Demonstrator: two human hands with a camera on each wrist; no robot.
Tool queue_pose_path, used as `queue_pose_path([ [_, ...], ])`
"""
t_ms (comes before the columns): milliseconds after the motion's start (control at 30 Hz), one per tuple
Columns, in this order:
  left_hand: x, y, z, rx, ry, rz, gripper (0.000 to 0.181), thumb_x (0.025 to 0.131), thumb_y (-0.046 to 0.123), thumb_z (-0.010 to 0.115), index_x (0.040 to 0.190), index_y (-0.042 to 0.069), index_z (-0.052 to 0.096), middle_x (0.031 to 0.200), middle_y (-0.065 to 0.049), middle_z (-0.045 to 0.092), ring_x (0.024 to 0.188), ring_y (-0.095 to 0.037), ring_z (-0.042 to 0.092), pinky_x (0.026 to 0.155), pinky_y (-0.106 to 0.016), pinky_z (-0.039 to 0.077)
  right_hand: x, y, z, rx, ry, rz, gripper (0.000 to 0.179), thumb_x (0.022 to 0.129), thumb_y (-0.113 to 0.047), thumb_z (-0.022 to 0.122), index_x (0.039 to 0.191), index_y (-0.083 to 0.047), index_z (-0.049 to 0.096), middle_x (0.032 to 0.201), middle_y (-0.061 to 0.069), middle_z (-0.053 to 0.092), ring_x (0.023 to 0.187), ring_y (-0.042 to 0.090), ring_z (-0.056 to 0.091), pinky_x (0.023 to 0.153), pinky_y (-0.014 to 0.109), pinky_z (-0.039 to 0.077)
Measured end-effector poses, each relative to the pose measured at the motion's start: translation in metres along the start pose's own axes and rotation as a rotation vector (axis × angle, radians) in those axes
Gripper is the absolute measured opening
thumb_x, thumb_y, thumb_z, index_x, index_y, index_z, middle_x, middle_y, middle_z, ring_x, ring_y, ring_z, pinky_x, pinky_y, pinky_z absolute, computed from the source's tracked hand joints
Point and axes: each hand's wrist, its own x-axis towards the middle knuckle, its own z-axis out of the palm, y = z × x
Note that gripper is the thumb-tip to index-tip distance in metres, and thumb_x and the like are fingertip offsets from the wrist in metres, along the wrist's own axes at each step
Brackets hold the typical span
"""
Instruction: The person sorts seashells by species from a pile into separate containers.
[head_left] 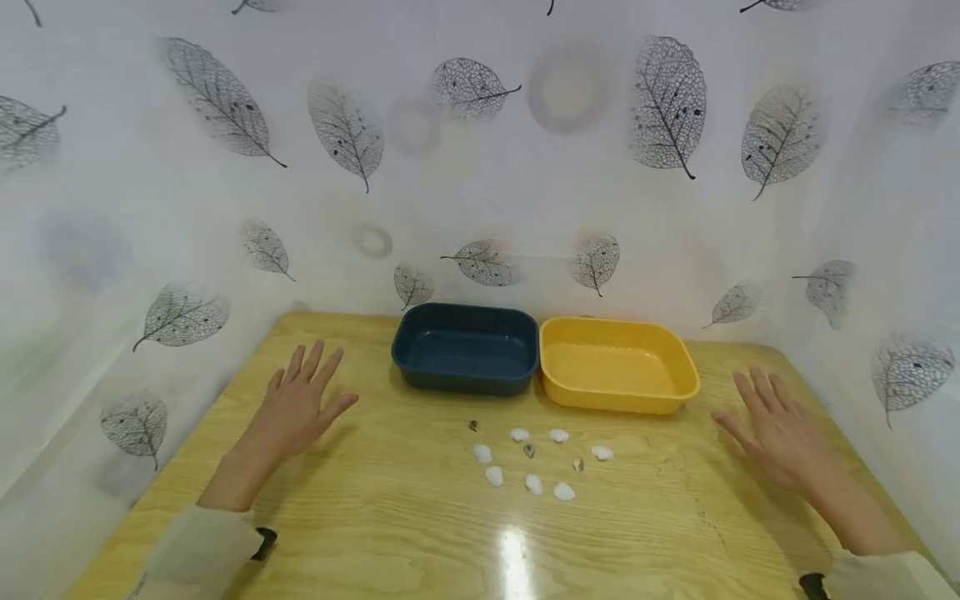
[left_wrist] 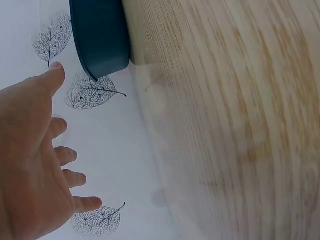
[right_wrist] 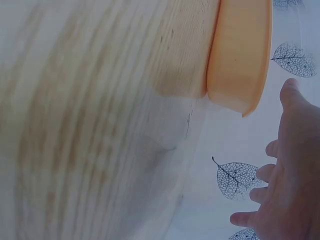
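Spreading empty fingers, the left hand [head_left: 295,410] and right hand [head_left: 782,433] are hovering well apart, seemingly leaving room around the white shells [head_left: 533,484], which are lying on the counter [head_left: 375,508] before the blue tub [head_left: 463,380] and yellow tub [head_left: 618,399].

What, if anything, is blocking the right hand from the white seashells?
Nothing visible: in the head view, only bare wooden tabletop lies between the right hand and the nearest white seashell. The yellow tray sits farther back, off that line.
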Motion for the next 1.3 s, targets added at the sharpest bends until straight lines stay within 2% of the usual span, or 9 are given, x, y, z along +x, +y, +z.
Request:
queue_pose_path([
  [433, 0.006, 0.009, 0.006, -0.013, 0.005, 0.02, 0.081, 0.106, 0.053, 0.051, 0.165, 0.004, 0.024, 0.169, -0.029, 0.01, 0.153, -0.052, 0.004, 0.114, -0.076, 0.015, -0.004, -0.016, 0.0, 0.011, 0.031, -0.018, 0.077, 0.11, -0.039, 0.047, 0.161, 0.009, 0.016, 0.165, 0.036, 0.007, 0.152, 0.054, -0.003, 0.105, 0.082, 0.02],
  [867, 0.011, 0.019, 0.015, -0.034, -0.018, 0.028, 0.081, 0.106, 0.054, 0.049, 0.165, 0.005, 0.022, 0.169, -0.027, 0.007, 0.154, -0.051, 0.003, 0.117, -0.073, 0.014, -0.008, -0.034, 0.002, 0.029, 0.014, -0.044, 0.076, 0.11, -0.039, 0.049, 0.159, 0.011, 0.02, 0.165, 0.036, 0.007, 0.153, 0.053, -0.002, 0.11, 0.08, 0.017],
  [1067, 0.016, 0.026, 0.017, -0.087, 0.003, 0.05, 0.08, 0.108, 0.049, 0.051, 0.163, 0.0, 0.023, 0.169, -0.028, 0.009, 0.154, -0.05, 0.007, 0.119, -0.07, 0.018, -0.011, -0.043, 0.002, 0.068, 0.05, -0.073, 0.074, 0.108, -0.036, 0.056, 0.158, 0.01, 0.028, 0.163, 0.037, 0.019, 0.151, 0.056, 0.012, 0.118, 0.072, 0.012],
  [1300, 0.024, 0.035, 0.023, -0.19, 0.038, 0.076, 0.078, 0.107, 0.039, 0.057, 0.161, -0.006, 0.023, 0.167, -0.029, 0.016, 0.152, -0.049, 0.018, 0.12, -0.064, 0.024, -0.01, -0.064, 0.0, 0.114, 0.113, -0.138, 0.066, 0.103, -0.029, 0.066, 0.15, 0.01, 0.043, 0.151, 0.034, 0.041, 0.134, 0.057, 0.039, 0.106, 0.074, 0.031],
])
